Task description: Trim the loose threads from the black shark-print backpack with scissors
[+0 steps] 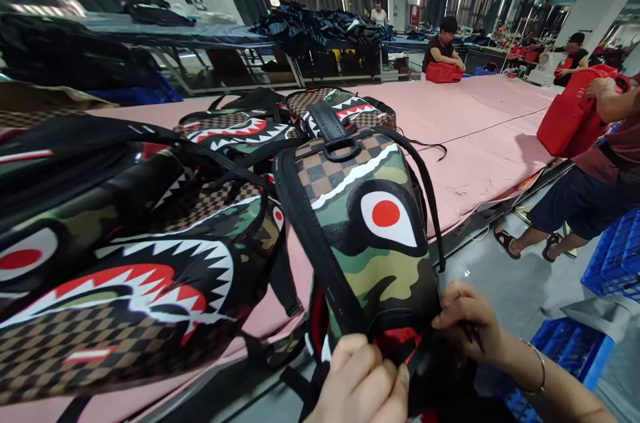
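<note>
A camouflage backpack [390, 276] with a red-and-white eye, a brown checkered patch and a dark top handle stands tilted at the table edge in front of me. My left hand [365, 380] is closed around the black edge at its lower part, beside a strip of red lining. On the lower right side, my right hand [470, 323] pinches the backpack's edge; a small dark thing near its fingers is too dim to name. To the left lies another backpack [150, 283] with a shark-mouth print, touching or close to the one I hold.
More shark-print backpacks [245, 123] sit behind on the pink-covered table [480, 116]. At right, a person holds a red bag [573, 113] above blue crates [617, 256]. Another person leans over a red bag [444, 72] at the far end. Dark cloth [320, 26] is piled farther back.
</note>
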`<control>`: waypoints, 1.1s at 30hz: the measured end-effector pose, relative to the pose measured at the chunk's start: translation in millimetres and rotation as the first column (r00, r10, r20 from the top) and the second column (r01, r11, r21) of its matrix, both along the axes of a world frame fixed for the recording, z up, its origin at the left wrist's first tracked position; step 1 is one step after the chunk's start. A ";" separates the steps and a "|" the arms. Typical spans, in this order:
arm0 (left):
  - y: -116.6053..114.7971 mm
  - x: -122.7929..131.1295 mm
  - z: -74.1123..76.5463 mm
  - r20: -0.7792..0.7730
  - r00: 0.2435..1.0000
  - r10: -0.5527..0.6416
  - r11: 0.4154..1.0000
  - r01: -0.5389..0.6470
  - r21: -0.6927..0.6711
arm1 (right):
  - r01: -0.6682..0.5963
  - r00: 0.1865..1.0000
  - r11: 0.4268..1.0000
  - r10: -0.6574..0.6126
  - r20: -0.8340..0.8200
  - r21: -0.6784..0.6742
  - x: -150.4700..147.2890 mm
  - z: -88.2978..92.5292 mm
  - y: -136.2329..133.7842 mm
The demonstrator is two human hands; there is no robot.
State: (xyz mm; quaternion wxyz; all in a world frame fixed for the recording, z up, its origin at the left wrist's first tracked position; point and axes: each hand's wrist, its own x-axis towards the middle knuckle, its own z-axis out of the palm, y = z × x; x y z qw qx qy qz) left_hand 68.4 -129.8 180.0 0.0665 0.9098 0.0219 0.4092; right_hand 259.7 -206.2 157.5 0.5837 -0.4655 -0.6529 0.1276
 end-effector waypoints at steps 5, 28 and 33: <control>49.1 16.5 -1.7 -0.146 0.989 0.031 0.991 -0.049 -0.122 | 0.158 0.937 0.936 -0.242 -0.250 -0.315 0.4 -30.9 41.5; 26.1 15.9 -9.6 -0.069 0.933 0.354 0.860 -0.354 -0.367 | -0.381 0.889 0.689 0.089 -0.450 -0.616 -0.5 -43.1 81.3; 21.8 14.5 -7.6 -0.094 0.926 0.365 0.857 -0.374 -0.354 | -0.399 0.882 0.685 0.104 -0.460 -0.610 0.1 -43.0 82.6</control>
